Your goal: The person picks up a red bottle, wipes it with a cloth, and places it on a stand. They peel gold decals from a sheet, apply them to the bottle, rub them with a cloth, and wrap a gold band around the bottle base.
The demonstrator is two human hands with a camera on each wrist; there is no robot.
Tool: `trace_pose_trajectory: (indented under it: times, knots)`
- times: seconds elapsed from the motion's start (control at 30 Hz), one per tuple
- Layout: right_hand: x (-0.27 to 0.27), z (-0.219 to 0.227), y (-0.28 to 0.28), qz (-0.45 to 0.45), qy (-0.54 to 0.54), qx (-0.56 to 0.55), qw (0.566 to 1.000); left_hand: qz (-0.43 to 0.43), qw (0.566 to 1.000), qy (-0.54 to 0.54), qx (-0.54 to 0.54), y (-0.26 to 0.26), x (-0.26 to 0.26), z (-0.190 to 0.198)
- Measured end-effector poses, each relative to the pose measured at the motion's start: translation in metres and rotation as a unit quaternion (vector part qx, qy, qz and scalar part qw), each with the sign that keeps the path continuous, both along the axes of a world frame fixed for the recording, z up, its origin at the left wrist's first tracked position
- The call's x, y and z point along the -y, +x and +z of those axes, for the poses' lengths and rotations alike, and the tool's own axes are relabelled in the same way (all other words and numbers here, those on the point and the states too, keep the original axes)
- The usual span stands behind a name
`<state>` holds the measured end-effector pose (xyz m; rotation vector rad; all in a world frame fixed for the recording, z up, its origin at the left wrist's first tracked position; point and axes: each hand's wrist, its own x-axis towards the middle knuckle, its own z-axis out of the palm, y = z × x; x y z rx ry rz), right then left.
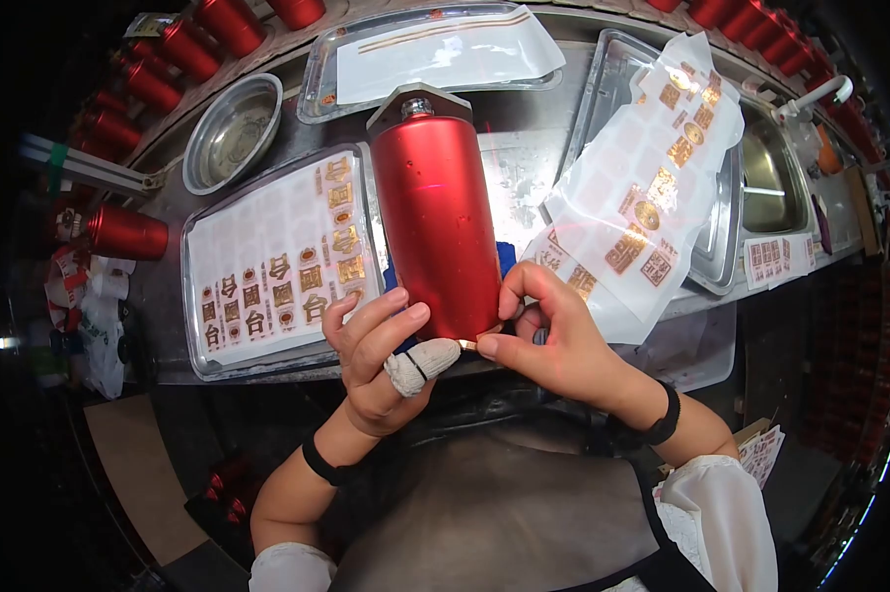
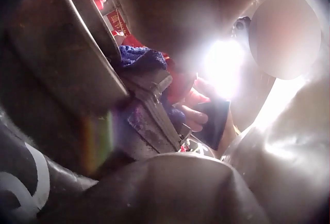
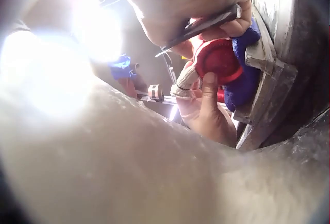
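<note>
A red bottle [image 1: 435,217] lies with its neck pointing away, on a support padded with blue cloth [image 3: 242,85]. My left hand [image 1: 381,365] holds the bottle at its base end. A knitted white cover [image 1: 423,367] sits on one finger there, and in the right wrist view the bare thumb presses the round red base [image 3: 221,62]. My right hand [image 1: 558,340] is at the lower right edge of the bottle, thumb tip beside a small gold strip [image 1: 467,345]. In the right wrist view its fingers grip a dark flat scraper-like piece [image 3: 206,27], which stands out past them.
A tray [image 1: 196,326] at left bears a sheet of gold and red character decals [image 1: 282,286]. Another decal sheet [image 1: 652,187] lies over a tray at right, before a sink [image 1: 770,187]. A metal bowl [image 1: 233,133] and a third tray [image 1: 317,74] stand behind; red bottles line the back.
</note>
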<state>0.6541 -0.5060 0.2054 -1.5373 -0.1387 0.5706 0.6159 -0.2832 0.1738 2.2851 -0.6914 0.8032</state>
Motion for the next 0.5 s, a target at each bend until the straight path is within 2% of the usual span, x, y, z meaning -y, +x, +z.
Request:
trace_pose_trajectory:
  times: [0.07, 0.17, 0.37, 0.5]
  knots:
    - [0.0009, -0.0040, -0.0007, -0.007, 0.017, -0.026, 0.999, 0.000, 1.000, 0.000, -0.004, -0.0001, -0.0004, 0.0000]
    - [0.0023, 0.0020, 0.0004, 0.017, -0.037, 0.037, 0.998, 0.000, 1.000, 0.004, -0.012, -0.0006, 0.0003, 0.0015]
    - [-0.0034, -0.0040, -0.0036, -0.006, -0.067, 0.099, 0.993, -0.002, 1.000, 0.024, -0.012, 0.0009, 0.0029, 0.0037]
    - [0.0005, -0.0053, -0.0016, -0.007, -0.005, 0.020, 1.000, -0.003, 1.000, 0.018, -0.009, 0.0009, 0.0036, 0.0016]
